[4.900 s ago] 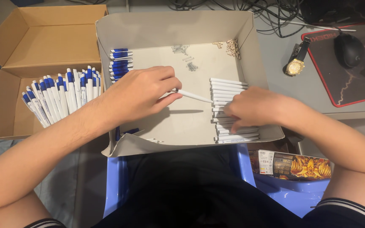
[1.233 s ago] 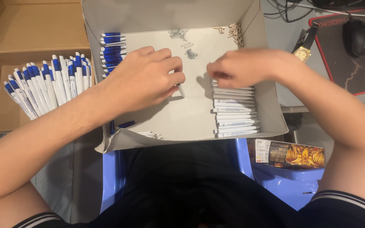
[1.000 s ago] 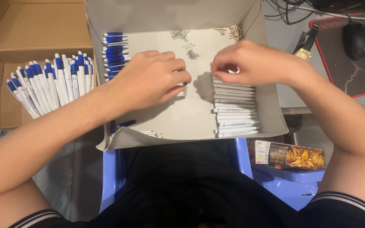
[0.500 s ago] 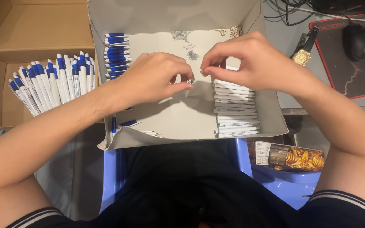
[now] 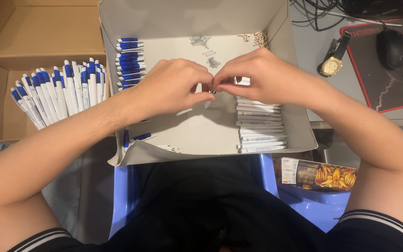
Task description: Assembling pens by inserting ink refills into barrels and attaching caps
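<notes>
My left hand [image 5: 173, 86] and my right hand [image 5: 264, 77] meet fingertip to fingertip over the middle of a shallow grey cardboard tray [image 5: 201, 135]. Between the fingers sits a small pen part [image 5: 213, 91], mostly hidden; both hands pinch it. Under my right hand lies a row of white pen barrels [image 5: 260, 126]. Blue pen caps [image 5: 129, 60] are lined up at the tray's left side. Small metal springs [image 5: 208, 51] lie at the tray's far end.
A brown cardboard box [image 5: 5, 56] on the left holds several finished white and blue pens [image 5: 57, 93]. To the right are a gold wristwatch [image 5: 332, 63], a black mouse [image 5: 392, 46] on a dark pad, and cables. A printed small box [image 5: 320, 172] rests on the blue stool.
My right hand has lifted off the barrel row and moved left to meet my left hand. Both hands now pinch together at the tray's middle.
</notes>
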